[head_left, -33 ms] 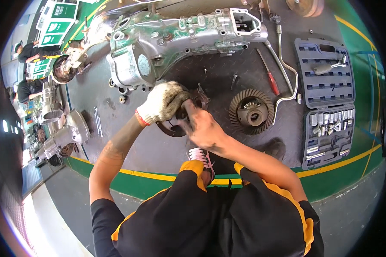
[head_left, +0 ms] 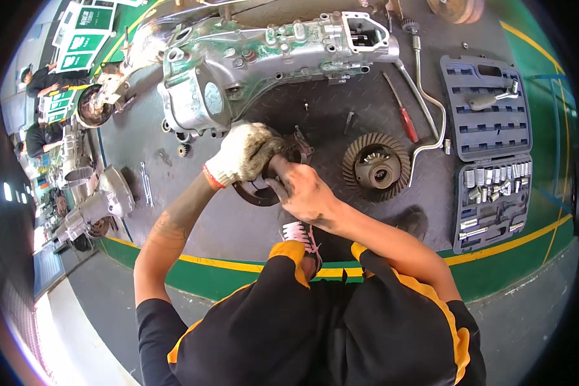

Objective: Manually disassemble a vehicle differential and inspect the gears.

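My left hand [head_left: 243,153], in a soiled white knit glove, is closed around the upper part of a dark round metal part [head_left: 257,195]. Bare and smudged with grease, my right hand [head_left: 302,193] meets it from the right, fingers curled in against the glove. What the right fingertips hold is hidden between the two hands. More dark metal [head_left: 300,149] shows just beyond them. To the right lies a large bevel gear [head_left: 378,174] with a hub and a smaller toothed gear at its centre.
A big silver gearbox housing [head_left: 264,58] lies across the far side. Right of the gear are a red-handled screwdriver [head_left: 408,124], a bent metal rod [head_left: 442,122] and an open socket set case [head_left: 489,138]. Two wrenches [head_left: 147,183] and a small gear [head_left: 183,150] lie left.
My right fingers have shifted very slightly against the glove. The surroundings sit a touch higher and further left in view; otherwise both hands keep their place.
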`<control>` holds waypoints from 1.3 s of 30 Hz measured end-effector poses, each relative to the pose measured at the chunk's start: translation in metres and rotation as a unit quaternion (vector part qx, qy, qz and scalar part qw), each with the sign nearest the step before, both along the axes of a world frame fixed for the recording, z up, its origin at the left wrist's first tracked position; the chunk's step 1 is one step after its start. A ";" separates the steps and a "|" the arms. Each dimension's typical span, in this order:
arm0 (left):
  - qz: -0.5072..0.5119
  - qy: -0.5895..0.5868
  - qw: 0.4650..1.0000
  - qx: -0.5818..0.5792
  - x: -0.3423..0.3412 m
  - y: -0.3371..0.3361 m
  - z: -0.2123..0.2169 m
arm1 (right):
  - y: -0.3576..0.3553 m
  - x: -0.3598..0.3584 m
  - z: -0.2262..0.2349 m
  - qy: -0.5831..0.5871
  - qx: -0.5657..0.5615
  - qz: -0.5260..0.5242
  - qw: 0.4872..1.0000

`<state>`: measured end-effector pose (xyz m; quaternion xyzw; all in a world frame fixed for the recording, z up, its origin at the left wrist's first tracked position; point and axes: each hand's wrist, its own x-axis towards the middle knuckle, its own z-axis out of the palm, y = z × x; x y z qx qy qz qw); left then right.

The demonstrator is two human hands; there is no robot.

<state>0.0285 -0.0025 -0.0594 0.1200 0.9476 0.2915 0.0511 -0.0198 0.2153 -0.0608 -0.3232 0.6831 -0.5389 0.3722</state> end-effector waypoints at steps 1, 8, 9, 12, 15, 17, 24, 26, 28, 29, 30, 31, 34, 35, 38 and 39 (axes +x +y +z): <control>-0.007 0.001 1.000 -0.019 -0.002 -0.001 -0.002 | 0.004 -0.007 0.004 -0.002 0.008 0.003 1.000; 0.018 0.303 0.951 0.055 -0.075 0.041 0.023 | 0.080 -0.126 -0.035 0.230 0.064 -0.172 0.956; 0.025 0.305 0.951 0.036 -0.091 0.048 0.027 | 0.084 -0.145 -0.049 0.174 0.156 -0.153 0.960; 0.106 0.184 0.977 -0.011 -0.127 0.065 0.025 | 0.093 -0.164 -0.065 0.274 0.248 -0.148 0.917; 0.213 0.079 0.970 -0.085 -0.134 0.081 0.005 | 0.124 -0.118 -0.055 0.434 0.239 -0.188 0.848; 0.198 0.129 0.967 -0.091 -0.134 0.090 -0.011 | 0.143 -0.080 -0.047 0.303 0.200 -0.088 0.928; 0.111 0.127 0.984 -0.052 -0.086 0.064 0.040 | 0.137 -0.078 -0.050 0.433 0.261 0.230 0.831; 0.255 0.106 0.961 -0.034 -0.050 0.057 0.063 | 0.122 -0.075 -0.051 0.465 0.319 0.326 0.759; 0.439 0.099 0.892 0.037 -0.012 0.067 0.065 | 0.113 -0.068 -0.053 0.562 0.298 0.336 0.694; 0.508 0.079 0.855 0.067 0.009 0.079 0.059 | 0.110 -0.066 -0.056 0.562 0.298 0.321 0.702; 0.526 0.117 0.835 0.113 0.025 0.094 0.046 | 0.110 -0.066 -0.059 0.561 0.289 0.315 0.709; 0.525 0.144 0.839 0.015 0.041 0.108 0.035 | 0.110 -0.068 -0.062 0.543 0.281 0.321 0.723; 0.555 0.126 0.801 -0.185 0.074 0.126 -0.001 | 0.115 -0.089 -0.068 0.480 0.260 0.323 0.773; 0.579 0.114 0.787 -0.179 0.081 0.127 -0.011 | 0.116 -0.100 -0.067 0.458 0.255 0.308 0.794; 0.620 0.096 0.758 0.180 0.105 0.121 -0.025 | 0.111 -0.123 -0.054 0.394 0.247 0.249 0.850; 0.599 0.097 0.777 0.169 0.113 0.117 -0.026 | 0.108 -0.126 -0.044 0.349 0.281 0.232 0.864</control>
